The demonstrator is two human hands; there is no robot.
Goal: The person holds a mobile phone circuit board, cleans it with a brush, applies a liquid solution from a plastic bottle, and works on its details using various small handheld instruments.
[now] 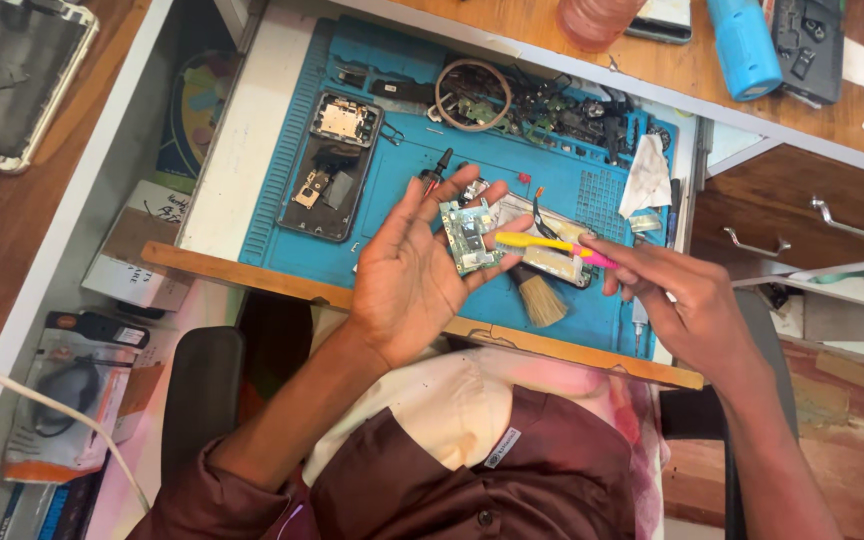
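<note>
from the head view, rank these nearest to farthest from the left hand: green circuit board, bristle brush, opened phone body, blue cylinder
1. Green circuit board: resting on the left hand fingers.
2. Tan bristle brush: just right, on the blue mat.
3. Opened dark phone body: upper left on the mat.
4. Blue cylinder: far upper right, on the wooden desk.

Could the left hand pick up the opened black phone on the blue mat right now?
Probably not: the left hand already cradles a small green circuit board, though the opened black phone lies uncovered on the blue mat.

Dark maroon button-up shirt (512, 480), sleeves rolled past elbows; dark buttons down front placket, small grey label at chest; cream cloth (452, 400) at 12 o'clock above collar. Both hands bare.
</note>
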